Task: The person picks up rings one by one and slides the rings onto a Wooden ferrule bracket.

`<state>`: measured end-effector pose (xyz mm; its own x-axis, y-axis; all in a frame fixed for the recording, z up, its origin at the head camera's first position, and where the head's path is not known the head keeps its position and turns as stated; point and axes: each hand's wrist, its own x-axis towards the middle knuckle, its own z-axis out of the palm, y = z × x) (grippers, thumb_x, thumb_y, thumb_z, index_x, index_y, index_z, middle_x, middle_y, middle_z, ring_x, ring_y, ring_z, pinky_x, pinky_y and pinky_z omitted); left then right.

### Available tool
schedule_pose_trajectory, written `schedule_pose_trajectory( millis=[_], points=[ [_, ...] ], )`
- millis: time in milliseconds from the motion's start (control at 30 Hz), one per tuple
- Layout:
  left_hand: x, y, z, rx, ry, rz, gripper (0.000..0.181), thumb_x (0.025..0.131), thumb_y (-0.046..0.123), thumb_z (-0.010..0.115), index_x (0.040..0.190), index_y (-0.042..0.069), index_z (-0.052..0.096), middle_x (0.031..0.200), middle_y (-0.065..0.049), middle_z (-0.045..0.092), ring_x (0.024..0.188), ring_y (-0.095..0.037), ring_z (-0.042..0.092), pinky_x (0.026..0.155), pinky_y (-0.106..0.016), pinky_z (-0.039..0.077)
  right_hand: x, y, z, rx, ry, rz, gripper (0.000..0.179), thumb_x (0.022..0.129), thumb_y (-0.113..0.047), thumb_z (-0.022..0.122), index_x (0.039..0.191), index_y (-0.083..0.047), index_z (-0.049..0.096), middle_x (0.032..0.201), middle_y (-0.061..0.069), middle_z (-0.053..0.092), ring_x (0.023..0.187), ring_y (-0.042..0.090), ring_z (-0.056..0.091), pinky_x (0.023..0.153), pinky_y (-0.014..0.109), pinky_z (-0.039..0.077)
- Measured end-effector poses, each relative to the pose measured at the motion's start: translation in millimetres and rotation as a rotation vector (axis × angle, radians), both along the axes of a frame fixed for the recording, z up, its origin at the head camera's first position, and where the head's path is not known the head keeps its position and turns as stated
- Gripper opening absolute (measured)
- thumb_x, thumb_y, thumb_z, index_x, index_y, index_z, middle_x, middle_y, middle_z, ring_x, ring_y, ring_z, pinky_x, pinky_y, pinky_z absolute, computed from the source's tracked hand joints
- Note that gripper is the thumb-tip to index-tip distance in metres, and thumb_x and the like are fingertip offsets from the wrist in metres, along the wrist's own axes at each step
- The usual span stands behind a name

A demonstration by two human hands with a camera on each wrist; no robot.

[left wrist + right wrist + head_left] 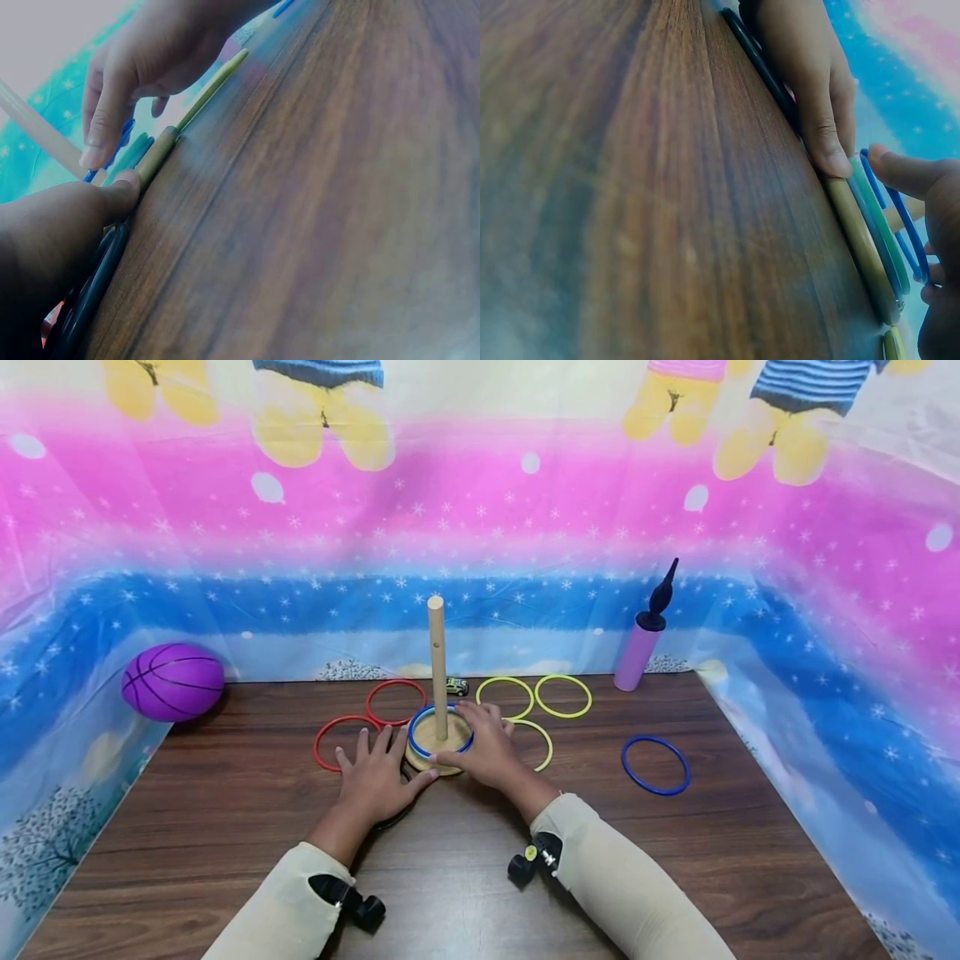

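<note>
A wooden peg stand (438, 668) rises from the middle of the table. My right hand (489, 747) pinches a blue ring (908, 217) by its edge, thumb in front and fingers behind. That ring encircles the post low down, slightly tilted. Below it, a green ring (885, 225) lies over the round wooden base (861, 244). With fingers spread, my left hand (375, 785) rests at the base's left side, thumb tip touching its front edge. Under this hand runs a black ring (395, 818), mostly hidden by the palm.
Two red rings (396, 681) lie left of the stand, and several yellow rings (563, 676) to its right. A toy car (457, 686) sits behind the post. Farther right are another blue ring (623, 762) and a purple hand pump (639, 652). A purple ball (173, 682) is at far left.
</note>
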<state>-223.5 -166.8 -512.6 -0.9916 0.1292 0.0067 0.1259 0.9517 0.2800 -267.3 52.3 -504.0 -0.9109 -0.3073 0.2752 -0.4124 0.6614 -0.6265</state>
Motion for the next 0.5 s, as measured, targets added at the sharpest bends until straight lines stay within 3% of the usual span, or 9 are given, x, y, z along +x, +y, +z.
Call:
schedule_pose_trajectory(
  millis=[500],
  points=[
    [1.3, -0.7, 2.7, -0.001, -0.003, -0.007, 0.1, 0.102, 0.077, 0.054, 0.174, 0.012, 0.03, 0.178, -0.025, 0.031, 0.164, -0.06, 0.018, 0.122, -0.091, 0.008, -0.6, -3.3, -1.8, 0.017, -0.018, -0.026, 0.091, 0.083, -0.049, 0.096, 0.158, -0.012, 0.059, 0.166, 0.012, 0.055, 0.154, 0.037, 0.039, 0.12, 0.074, 0.023]
  ],
)
